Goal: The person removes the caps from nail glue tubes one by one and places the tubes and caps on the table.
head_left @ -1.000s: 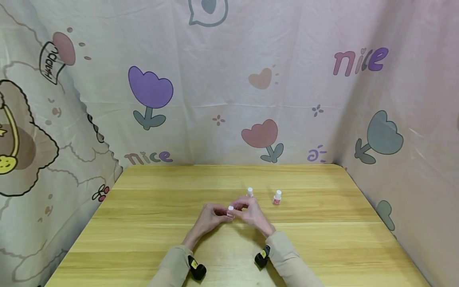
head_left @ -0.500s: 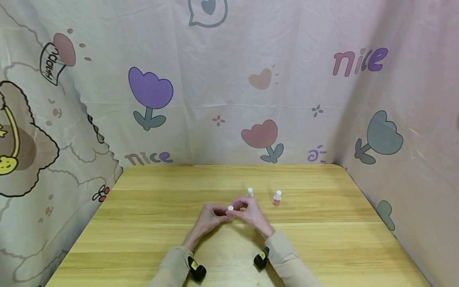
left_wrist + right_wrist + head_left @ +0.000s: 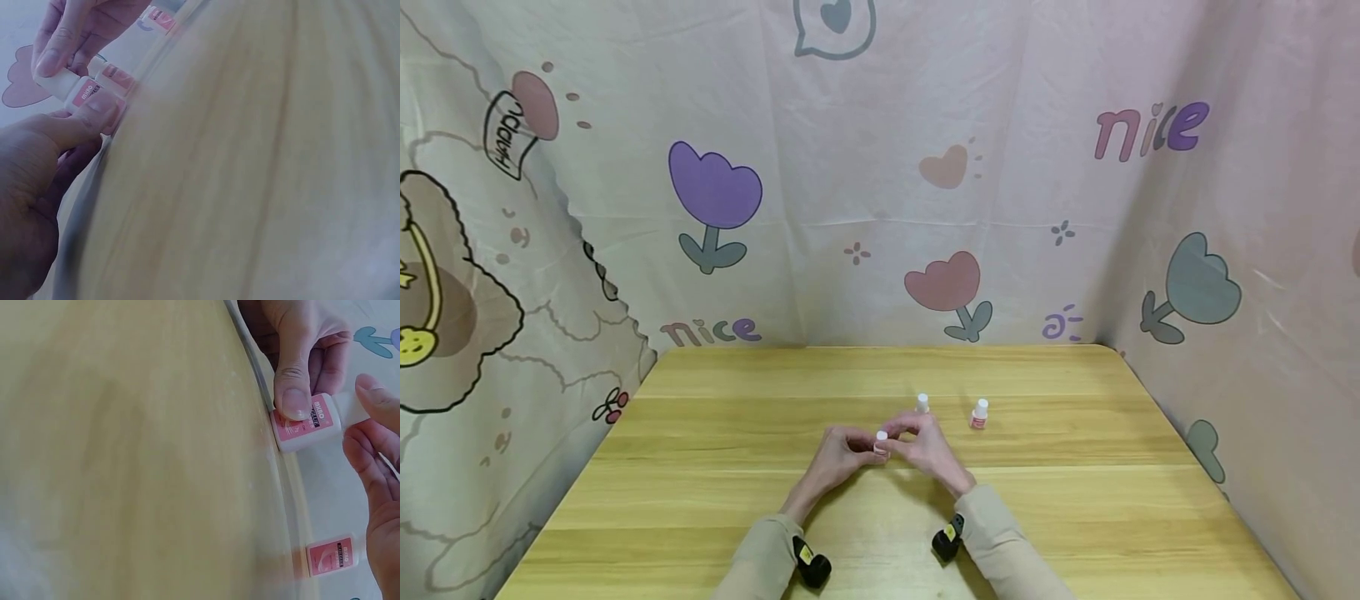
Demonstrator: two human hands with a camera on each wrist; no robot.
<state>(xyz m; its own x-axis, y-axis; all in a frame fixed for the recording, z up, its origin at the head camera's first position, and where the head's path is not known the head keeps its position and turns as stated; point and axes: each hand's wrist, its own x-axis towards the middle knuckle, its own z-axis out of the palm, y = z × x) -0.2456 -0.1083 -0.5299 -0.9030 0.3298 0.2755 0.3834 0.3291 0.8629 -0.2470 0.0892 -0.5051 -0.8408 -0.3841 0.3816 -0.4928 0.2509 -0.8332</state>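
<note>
Hands (image 3: 837,457) (image 3: 927,448) angle inward toward each other, left pinching a small bottle (image 3: 320,430), right its white cap (image 3: 351,408).

Booth-like spot, tulip-print cloth bkdrp (image 3: 850,150), wood-grain tbl (image 3: 722,404)

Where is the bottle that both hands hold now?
In the head view, the bottle is below centre, between left hand and right hand, nearer the camera than two other bottles.
</note>
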